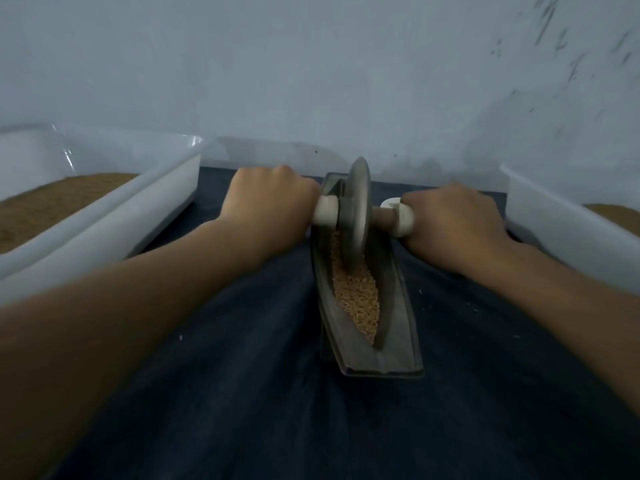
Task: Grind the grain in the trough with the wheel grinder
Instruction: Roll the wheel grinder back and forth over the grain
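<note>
My left hand and right hand grip the wheel grinder, one from each side. It stands in the far part of the trough, which runs lengthwise away from me. Most grain lies nearer, so I should roll it toward myself.

Two hands: left hand, right hand. One wheel between them, one trough beneath. Two bins outside the grip: left bin, right bin.
</note>
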The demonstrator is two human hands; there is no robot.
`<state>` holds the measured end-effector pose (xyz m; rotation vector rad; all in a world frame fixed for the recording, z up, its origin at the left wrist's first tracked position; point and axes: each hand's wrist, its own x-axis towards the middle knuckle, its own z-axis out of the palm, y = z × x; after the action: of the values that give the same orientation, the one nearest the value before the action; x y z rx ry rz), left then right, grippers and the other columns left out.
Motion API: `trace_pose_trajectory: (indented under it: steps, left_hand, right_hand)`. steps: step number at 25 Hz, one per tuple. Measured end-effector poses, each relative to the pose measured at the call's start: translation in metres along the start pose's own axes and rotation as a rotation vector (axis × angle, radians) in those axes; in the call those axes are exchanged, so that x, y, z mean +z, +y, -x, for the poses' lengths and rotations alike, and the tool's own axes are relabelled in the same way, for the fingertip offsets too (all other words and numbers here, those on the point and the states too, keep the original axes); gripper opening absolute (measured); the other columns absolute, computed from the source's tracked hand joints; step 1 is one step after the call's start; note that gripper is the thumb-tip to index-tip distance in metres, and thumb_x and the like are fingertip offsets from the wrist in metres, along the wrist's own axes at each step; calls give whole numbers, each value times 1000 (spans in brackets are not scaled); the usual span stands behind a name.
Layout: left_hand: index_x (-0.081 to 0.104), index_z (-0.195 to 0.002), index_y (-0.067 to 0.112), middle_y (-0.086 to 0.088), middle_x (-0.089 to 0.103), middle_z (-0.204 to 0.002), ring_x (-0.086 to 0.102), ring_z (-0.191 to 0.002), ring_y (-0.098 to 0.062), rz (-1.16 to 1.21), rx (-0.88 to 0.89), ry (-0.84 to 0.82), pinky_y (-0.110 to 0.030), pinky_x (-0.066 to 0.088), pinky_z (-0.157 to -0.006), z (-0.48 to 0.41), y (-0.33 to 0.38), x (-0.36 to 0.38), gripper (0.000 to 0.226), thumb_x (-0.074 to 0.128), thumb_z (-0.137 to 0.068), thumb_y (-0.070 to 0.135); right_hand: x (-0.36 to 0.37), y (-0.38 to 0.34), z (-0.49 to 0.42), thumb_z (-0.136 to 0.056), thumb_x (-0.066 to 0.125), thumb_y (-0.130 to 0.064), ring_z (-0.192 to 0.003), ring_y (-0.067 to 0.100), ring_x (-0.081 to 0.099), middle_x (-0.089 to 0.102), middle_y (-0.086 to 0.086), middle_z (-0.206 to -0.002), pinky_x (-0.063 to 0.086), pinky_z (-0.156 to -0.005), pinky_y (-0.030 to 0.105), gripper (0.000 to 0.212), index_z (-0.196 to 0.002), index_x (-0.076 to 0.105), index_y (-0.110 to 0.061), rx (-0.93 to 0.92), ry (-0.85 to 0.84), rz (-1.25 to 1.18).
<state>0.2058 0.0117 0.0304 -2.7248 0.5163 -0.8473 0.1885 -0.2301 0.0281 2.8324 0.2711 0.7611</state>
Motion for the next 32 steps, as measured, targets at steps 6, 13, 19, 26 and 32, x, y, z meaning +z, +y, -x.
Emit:
trace_pose_trajectory:
  steps: [6, 13, 19, 26, 32]
  left_hand:
    - [59, -77, 32, 12, 52, -65, 51, -56, -11, 203, 25, -250, -28, 43, -52, 14, -24, 9, 26, 57, -63, 53]
    - [57, -81, 34, 8, 49, -72, 59, -69, -22, 73, 52, -142, -31, 38, -56, 1, -16, 1, 8, 59, -79, 41]
    - [47, -68, 38, 13, 38, -55, 43, -44, -15, 76, 77, 19, -20, 28, -44, 39, -23, 6, 14, 54, -70, 50]
    - [63, -87, 29, 3, 45, -73, 52, -64, -25, 47, -34, -135, -33, 38, -55, -6, -16, 5, 10, 60, -84, 38]
    - [55, -63, 24, 1, 25, -52, 16, -40, -15, -136, 51, 128, -19, 13, -47, 7, -9, 2, 12, 67, -66, 23]
  right_hand:
    - [7, 1, 2, -74, 67, -39, -48, 22, 36, 38, -6, -53, 22, -50, 19, 22, -68, 51, -26, -113, 220, 22]
    - [-4, -1, 10, -85, 59, -44, -57, 22, 50, 53, -7, -64, 34, -49, 27, 18, -78, 51, -31, -20, 25, 23]
    - [-1, 7, 19, -78, 60, -48, -43, 22, 40, 38, -9, -51, 45, -47, 30, 25, -71, 43, -31, -90, 189, 39]
    - [-4, -4, -8, -85, 66, -42, -64, 24, 54, 59, -3, -73, 37, -53, 28, 21, -78, 53, -27, 22, -38, 9]
    - [5, -5, 29, -82, 61, -45, -49, 21, 41, 42, -9, -57, 26, -47, 21, 15, -77, 54, -34, 84, 114, -48]
